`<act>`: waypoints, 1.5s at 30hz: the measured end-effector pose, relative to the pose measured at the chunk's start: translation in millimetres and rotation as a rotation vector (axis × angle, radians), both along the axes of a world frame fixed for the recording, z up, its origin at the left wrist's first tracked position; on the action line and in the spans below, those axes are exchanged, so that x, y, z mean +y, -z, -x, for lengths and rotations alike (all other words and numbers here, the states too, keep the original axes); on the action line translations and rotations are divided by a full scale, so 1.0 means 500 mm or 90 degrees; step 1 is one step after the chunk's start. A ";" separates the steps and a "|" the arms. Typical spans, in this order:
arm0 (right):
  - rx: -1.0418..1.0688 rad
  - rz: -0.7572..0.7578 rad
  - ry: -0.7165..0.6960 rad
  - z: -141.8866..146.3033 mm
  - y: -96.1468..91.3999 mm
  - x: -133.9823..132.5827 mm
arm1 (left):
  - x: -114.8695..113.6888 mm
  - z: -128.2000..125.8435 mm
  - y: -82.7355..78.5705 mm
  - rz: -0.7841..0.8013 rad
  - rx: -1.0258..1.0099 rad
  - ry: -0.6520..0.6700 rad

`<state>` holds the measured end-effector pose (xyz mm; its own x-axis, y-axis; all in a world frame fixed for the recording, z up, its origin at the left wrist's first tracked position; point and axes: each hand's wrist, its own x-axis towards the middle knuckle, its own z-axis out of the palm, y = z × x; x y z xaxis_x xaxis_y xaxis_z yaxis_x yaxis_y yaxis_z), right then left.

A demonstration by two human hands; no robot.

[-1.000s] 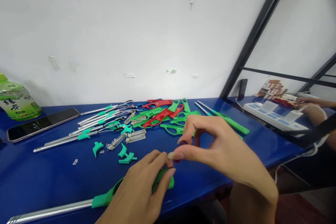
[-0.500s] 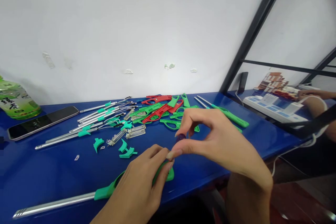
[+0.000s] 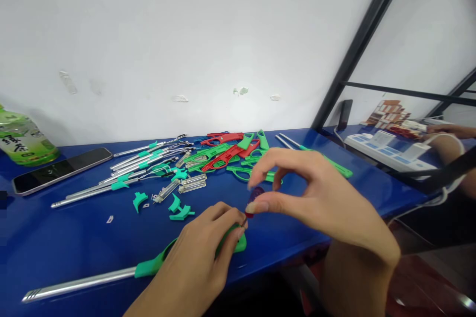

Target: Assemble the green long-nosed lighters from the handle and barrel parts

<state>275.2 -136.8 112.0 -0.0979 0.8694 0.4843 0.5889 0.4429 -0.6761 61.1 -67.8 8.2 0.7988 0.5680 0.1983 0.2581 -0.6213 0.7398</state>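
My left hand (image 3: 203, 260) presses down on the green handle (image 3: 154, 265) of a long tool with a silver rod (image 3: 78, 285), lying on the blue table (image 3: 67, 242) near its front edge. My right hand (image 3: 316, 203) pinches a small dark red screwdriver (image 3: 254, 198) between thumb and forefinger, its tip standing at the handle's right end beside my left fingertips. Both hands are closed on what they hold.
Behind lie several silver rods with teal grips (image 3: 141, 168), loose teal parts (image 3: 178, 210), and a heap of green and red plastic handles (image 3: 230, 156). A phone (image 3: 61, 168) and a green bottle (image 3: 22, 141) sit far left. A power strip (image 3: 386, 156) and another person's arm (image 3: 451, 143) are right.
My right hand's fingers have turned around the screwdriver and lifted a little. My left hand stays on the green handle. The view has shifted slightly.
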 end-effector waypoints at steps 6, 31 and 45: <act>0.037 0.003 -0.047 0.000 -0.003 0.000 | 0.001 -0.004 -0.004 0.008 0.005 0.003; 0.001 -0.005 -0.146 -0.004 -0.002 -0.016 | 0.003 0.000 0.003 -0.008 -0.001 -0.003; -0.015 0.020 -0.056 0.001 0.008 0.001 | 0.009 -0.003 0.015 -0.031 -0.014 0.000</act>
<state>274.5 -136.3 108.2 -0.1854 0.8715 0.4540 0.5640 0.4727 -0.6771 62.4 -63.5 0.5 0.7935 0.5577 0.2435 0.2420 -0.6563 0.7146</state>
